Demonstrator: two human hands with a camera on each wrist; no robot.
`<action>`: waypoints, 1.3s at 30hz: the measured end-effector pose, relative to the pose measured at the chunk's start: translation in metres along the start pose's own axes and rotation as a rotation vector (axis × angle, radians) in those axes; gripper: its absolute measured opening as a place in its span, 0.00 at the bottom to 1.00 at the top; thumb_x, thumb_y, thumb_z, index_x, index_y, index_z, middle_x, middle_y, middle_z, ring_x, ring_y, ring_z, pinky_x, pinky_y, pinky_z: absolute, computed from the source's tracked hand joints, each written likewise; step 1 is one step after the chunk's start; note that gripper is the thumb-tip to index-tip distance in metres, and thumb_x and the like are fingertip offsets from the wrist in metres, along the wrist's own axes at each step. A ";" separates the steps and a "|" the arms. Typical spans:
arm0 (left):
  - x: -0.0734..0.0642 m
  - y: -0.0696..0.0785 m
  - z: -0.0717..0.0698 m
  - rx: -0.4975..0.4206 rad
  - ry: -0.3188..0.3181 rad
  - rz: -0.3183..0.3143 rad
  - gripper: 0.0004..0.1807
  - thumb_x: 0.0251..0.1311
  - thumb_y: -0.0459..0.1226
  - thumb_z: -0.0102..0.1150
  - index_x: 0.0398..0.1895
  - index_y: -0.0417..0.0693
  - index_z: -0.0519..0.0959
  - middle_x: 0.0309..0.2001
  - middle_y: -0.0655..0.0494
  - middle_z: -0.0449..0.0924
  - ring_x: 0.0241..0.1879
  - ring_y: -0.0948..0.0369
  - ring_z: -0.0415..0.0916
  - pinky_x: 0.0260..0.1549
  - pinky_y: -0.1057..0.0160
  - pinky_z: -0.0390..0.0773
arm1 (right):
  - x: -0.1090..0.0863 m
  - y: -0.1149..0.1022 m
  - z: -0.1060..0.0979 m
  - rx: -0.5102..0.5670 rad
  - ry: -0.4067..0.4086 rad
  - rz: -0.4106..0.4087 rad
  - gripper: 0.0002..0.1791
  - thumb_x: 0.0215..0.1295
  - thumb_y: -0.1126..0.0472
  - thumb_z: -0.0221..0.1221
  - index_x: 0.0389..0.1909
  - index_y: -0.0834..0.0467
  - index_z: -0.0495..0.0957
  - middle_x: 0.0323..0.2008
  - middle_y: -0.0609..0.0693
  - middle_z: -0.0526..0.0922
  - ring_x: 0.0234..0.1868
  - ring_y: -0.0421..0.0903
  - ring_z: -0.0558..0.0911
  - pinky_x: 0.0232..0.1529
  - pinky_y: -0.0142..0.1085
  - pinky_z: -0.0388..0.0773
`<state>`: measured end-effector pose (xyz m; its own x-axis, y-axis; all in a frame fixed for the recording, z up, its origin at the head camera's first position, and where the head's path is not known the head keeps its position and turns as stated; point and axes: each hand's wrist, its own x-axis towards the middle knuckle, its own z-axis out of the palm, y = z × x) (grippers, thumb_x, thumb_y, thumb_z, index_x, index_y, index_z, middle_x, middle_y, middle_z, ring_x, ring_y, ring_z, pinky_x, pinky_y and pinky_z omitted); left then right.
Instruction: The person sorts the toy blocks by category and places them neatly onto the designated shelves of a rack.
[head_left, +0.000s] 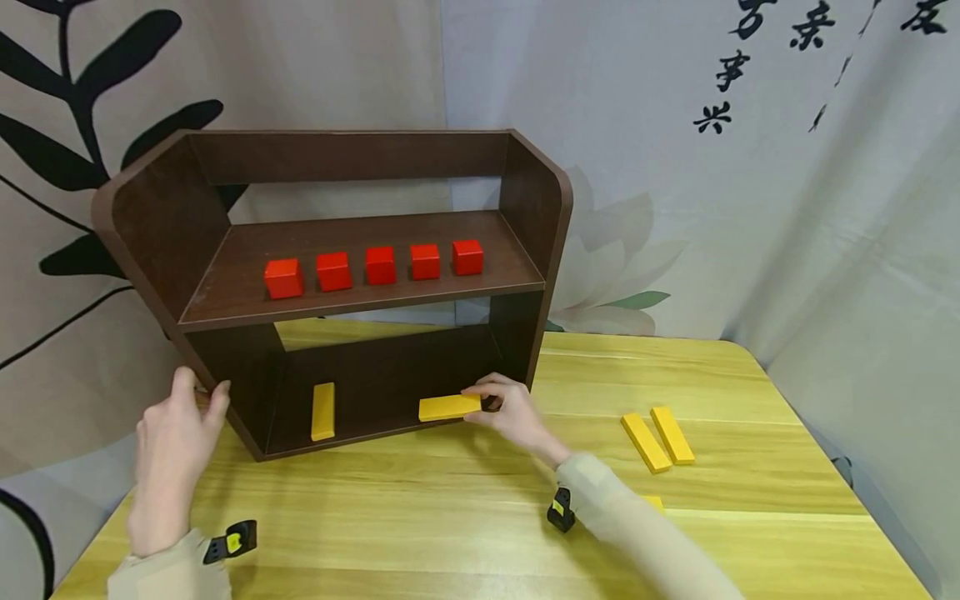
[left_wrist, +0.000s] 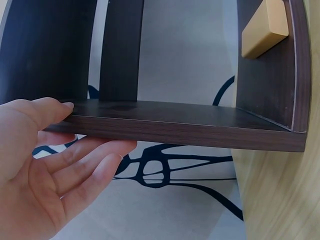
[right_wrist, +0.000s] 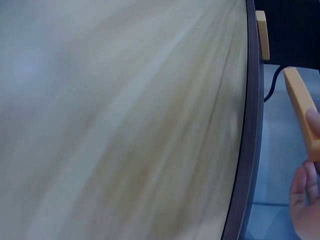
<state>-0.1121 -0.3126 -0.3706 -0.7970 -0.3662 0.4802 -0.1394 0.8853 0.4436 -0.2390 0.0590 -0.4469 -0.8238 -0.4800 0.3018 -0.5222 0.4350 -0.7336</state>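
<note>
A dark brown two-tier shelf (head_left: pixel 360 308) stands on the table. My left hand (head_left: pixel 176 454) grips the edge of its left side panel (left_wrist: pixel 200 131), thumb on the inner face and fingers on the outer. My right hand (head_left: pixel 513 417) pinches one end of a yellow block (head_left: pixel 448 407), which is held roughly level at the right part of the lower tier. In the right wrist view this block (right_wrist: pixel 300 102) appears apart from the shelf's board. Another yellow block (head_left: pixel 323 412) lies on the lower tier at the left.
Several red cubes (head_left: pixel 380 266) sit in a row on the upper tier. Two yellow blocks (head_left: pixel 647 443) lie side by side on the wooden table (head_left: pixel 420 525) at the right, and another yellow piece (head_left: pixel 655 502) is partly hidden by my right forearm. A patterned curtain (head_left: pixel 600 167) hangs behind.
</note>
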 end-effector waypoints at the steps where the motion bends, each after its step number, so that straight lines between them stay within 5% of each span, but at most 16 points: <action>1: 0.000 0.000 0.000 0.000 0.002 0.001 0.14 0.66 0.39 0.50 0.38 0.36 0.63 0.13 0.44 0.65 0.11 0.48 0.62 0.12 0.59 0.55 | 0.001 -0.001 0.003 0.003 0.004 0.002 0.17 0.54 0.61 0.68 0.46 0.56 0.83 0.45 0.49 0.81 0.43 0.46 0.78 0.35 0.28 0.76; 25: 0.000 0.001 0.000 -0.011 0.024 0.027 0.13 0.66 0.38 0.51 0.37 0.35 0.64 0.14 0.40 0.69 0.10 0.49 0.62 0.11 0.59 0.55 | 0.020 -0.028 0.066 0.003 -0.003 0.067 0.16 0.52 0.60 0.69 0.45 0.56 0.84 0.42 0.50 0.82 0.40 0.45 0.78 0.35 0.27 0.73; 39: 0.001 0.000 0.000 -0.015 0.017 0.022 0.13 0.66 0.38 0.51 0.36 0.37 0.63 0.17 0.38 0.71 0.11 0.44 0.64 0.11 0.56 0.56 | 0.030 -0.046 0.093 0.038 -0.007 0.273 0.16 0.55 0.62 0.67 0.46 0.56 0.83 0.37 0.51 0.77 0.30 0.38 0.69 0.30 0.28 0.68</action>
<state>-0.1131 -0.3132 -0.3703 -0.7895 -0.3519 0.5029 -0.1133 0.8888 0.4441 -0.2192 -0.0463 -0.4608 -0.9314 -0.3537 0.0855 -0.2718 0.5200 -0.8098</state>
